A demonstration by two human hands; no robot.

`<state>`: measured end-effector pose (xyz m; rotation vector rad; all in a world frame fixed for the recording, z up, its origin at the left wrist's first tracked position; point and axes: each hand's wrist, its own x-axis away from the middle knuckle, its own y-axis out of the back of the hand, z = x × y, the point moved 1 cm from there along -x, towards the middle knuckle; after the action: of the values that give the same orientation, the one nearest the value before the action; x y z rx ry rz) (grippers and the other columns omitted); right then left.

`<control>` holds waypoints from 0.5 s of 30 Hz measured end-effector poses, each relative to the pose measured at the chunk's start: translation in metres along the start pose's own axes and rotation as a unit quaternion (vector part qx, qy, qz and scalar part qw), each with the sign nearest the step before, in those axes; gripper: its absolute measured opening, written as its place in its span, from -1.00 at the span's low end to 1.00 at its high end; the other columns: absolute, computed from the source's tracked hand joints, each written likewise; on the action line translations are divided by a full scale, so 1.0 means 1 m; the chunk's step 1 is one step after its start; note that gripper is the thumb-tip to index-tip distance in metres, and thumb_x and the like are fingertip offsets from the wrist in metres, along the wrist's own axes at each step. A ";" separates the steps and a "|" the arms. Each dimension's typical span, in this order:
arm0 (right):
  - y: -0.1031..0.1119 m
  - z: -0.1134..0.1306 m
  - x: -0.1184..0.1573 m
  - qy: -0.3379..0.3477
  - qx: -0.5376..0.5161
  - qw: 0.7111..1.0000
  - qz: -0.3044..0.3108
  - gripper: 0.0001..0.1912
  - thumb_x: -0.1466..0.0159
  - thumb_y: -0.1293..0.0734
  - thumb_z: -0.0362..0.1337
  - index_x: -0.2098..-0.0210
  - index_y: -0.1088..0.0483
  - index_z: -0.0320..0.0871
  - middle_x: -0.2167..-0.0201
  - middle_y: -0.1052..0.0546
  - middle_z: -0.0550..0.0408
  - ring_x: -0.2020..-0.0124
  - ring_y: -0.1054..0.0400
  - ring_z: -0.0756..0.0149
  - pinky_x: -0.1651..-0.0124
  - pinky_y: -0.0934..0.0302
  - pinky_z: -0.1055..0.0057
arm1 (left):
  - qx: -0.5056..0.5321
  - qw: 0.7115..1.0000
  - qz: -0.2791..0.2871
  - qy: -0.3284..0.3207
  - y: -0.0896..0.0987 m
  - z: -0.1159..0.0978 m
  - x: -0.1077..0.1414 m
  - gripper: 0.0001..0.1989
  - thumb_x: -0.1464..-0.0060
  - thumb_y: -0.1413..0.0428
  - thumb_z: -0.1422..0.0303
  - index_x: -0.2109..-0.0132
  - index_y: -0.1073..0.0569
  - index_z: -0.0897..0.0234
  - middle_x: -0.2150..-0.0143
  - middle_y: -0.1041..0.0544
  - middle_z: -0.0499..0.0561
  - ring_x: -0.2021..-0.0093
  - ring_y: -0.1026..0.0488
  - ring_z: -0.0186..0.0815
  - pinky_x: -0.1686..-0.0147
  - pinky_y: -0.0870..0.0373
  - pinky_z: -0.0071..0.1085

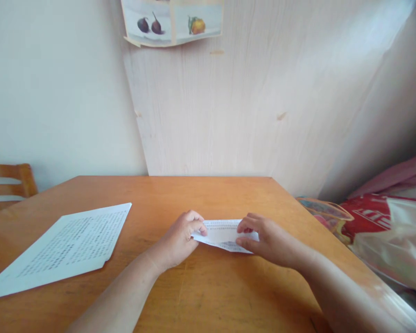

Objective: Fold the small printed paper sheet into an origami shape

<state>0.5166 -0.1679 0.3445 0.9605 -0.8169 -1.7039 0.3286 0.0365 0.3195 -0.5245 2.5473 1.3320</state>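
A folded sheet of white paper [222, 236] with rows of small printed characters lies in front of me, partly folded over so a blank strip shows along its middle. At its left end my left hand [185, 236] pinches the edge between thumb and fingers. My right hand [263, 238] is on the right end, its curled fingers on the upper part and its thumb near the lower edge. Both hands cover parts of the sheet's ends.
The wooden table [194, 194] stands against the wall. To the left lies a stack of printed sheets [72, 245]. A wooden chair [24, 180] is at the far left. Bags, one of them red [364, 215], sit beyond the table's right edge. Fruit pictures [173, 23] hang above.
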 end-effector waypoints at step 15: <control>-0.023 0.000 -0.002 0.075 0.039 0.996 0.038 -0.62 -0.28 -0.35 -0.26 -0.08 -0.50 0.00 -0.06 -0.52 -0.02 -0.05 -0.36 0.05 -0.15 -0.22 0.10 | -0.051 0.991 0.072 0.097 0.006 0.005 0.007 -0.12 0.24 -0.39 0.12 -0.27 -0.33 0.06 -0.33 -0.26 0.13 -0.33 -0.17 0.08 -0.29 -0.11 -0.04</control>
<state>0.5071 -0.1590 0.3249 1.0837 -0.8152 -1.5254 0.3194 0.0425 0.3188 -0.5218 2.7304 1.5373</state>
